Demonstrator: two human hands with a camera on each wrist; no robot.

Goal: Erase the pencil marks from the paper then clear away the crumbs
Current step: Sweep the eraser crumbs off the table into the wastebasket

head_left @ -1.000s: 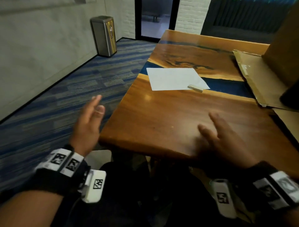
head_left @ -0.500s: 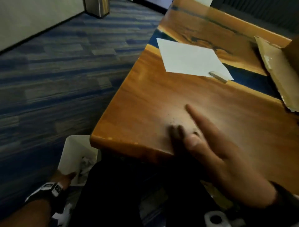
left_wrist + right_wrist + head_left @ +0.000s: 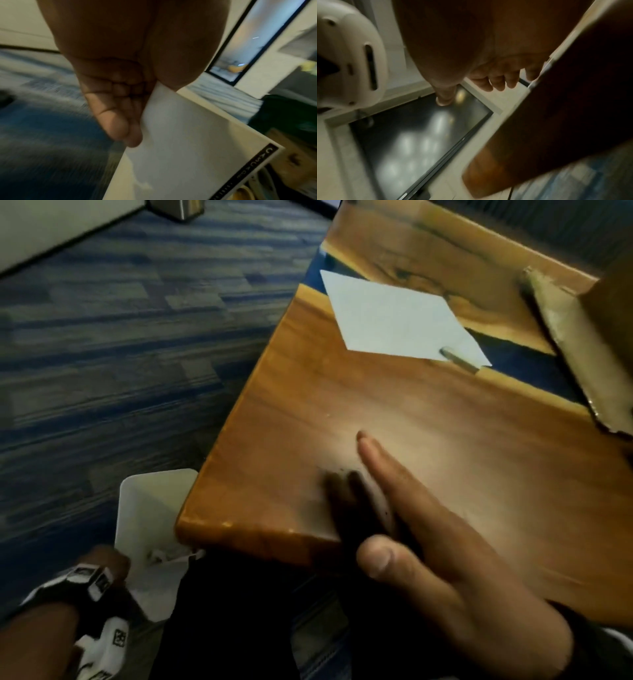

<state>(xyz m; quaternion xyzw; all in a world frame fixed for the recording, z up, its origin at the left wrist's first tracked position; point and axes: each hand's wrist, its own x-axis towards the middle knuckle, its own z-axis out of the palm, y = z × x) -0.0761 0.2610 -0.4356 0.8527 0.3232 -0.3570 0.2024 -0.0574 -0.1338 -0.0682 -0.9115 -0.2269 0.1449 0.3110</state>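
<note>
1. The person's left hand (image 3: 102, 559) at seven o'clock is mostly hidden behind its own wrist and the white plastic bin (image 3: 150, 508); its grip shows only in the left wrist view.
2. The dark eraser crumbs (image 3: 337, 474) by the right hand (image 3: 428, 542) are a smear, too blurred to count.
3. The tan cardboard sheet (image 3: 575, 344) runs off at three o'clock.
4. The small pale eraser (image 3: 459, 360) is blurred.

Showing are one sheet of paper (image 3: 399, 318), one eraser (image 3: 459, 360), one white bin (image 3: 150, 508), one cardboard box (image 3: 582, 344) and two hands
</note>
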